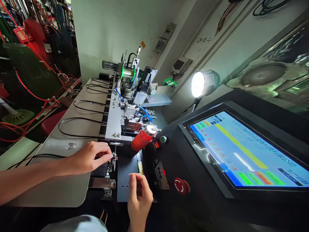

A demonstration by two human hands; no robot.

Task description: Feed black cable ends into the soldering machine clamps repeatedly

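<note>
The left hand [96, 157] makes a narrow grip at a small metal fixture [111, 167] beside the worktop [60, 190]; the right hand [140, 193] pinches nearby. Whether either holds anything cannot be told. The fixture looks stiff, likely best taken by its edges.

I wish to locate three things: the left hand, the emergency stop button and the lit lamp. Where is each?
Left hand [93, 157]: head view, on its back.
Emergency stop button [181, 186]: head view, on its red cap.
Lit lamp [198, 84]: head view, on its glowing front.
</note>
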